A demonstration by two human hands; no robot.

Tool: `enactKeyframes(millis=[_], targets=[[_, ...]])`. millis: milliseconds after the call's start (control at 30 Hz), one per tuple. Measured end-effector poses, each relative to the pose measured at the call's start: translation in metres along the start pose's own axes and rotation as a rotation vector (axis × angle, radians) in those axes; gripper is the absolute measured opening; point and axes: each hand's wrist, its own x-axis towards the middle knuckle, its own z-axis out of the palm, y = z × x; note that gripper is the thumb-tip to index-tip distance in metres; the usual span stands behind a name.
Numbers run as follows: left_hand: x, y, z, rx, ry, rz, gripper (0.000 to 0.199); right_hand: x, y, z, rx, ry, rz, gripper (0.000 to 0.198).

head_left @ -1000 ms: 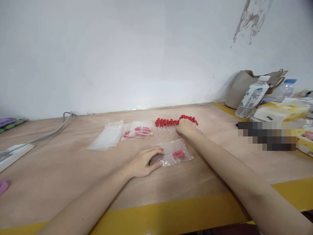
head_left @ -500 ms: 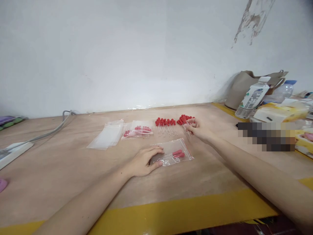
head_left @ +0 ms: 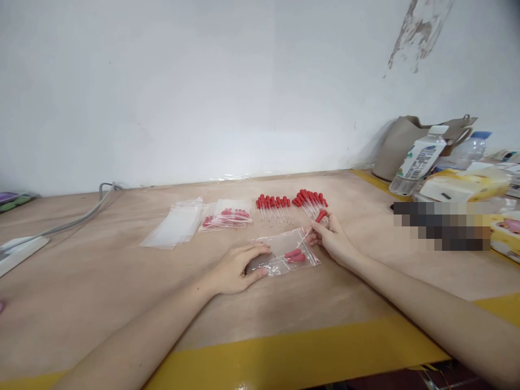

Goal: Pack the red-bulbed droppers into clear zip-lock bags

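Note:
A clear zip bag (head_left: 280, 266) lies flat at the middle of the table, with two red-bulbed droppers (head_left: 296, 258) inside. My left hand (head_left: 241, 266) holds the bag's left end, fingers along the upper edge and thumb on the lower one. Between the thumb and fingers of my right hand (head_left: 330, 235) is a dropper (head_left: 320, 215), red bulb up, its thin clear tube slanting down toward the bag's right end. Whether its tip is inside the bag I cannot tell. Just behind lie two groups of loose droppers, one on the left (head_left: 273, 202) and one on the right (head_left: 311, 197).
Filled bags of droppers (head_left: 227, 216) lie left of the loose ones, beside a stack of flat clear bags (head_left: 174, 225). A grey cable (head_left: 87, 216) runs at far left. A bottle (head_left: 420, 160), a beige bag (head_left: 396, 146) and a tissue pack (head_left: 459, 187) stand at right.
My right hand has come from the right group of droppers toward the zip bag's right end, bringing one dropper along. My left hand stays on the bag.

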Motion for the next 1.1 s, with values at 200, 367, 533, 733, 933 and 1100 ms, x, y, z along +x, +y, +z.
enactKeyframes(millis=[200,367,533,733,933,1100], targets=[[0.001,0.002,-0.001,0.01,-0.007,0.006,0.04,-0.007,0.0,-0.006,0.001,-0.004,-0.005,0.044],[0.0,0.001,-0.001,0.022,-0.008,0.0,0.041,-0.004,0.002,-0.009,0.125,0.012,0.021,0.035],[-0.001,0.0,0.0,0.032,-0.012,-0.011,0.043,-0.002,-0.003,-0.016,0.093,-0.129,0.123,0.016],[-0.001,0.001,0.0,0.041,-0.012,-0.019,0.044,0.007,-0.009,-0.045,-0.466,-0.451,-0.134,0.021],[0.0,0.001,0.0,0.039,-0.011,-0.017,0.044,0.006,-0.007,-0.037,-0.639,-0.616,-0.408,0.023],[0.001,0.002,0.0,0.039,0.003,-0.001,0.044,0.0,-0.003,-0.021,-0.498,-0.632,-0.269,0.027]])
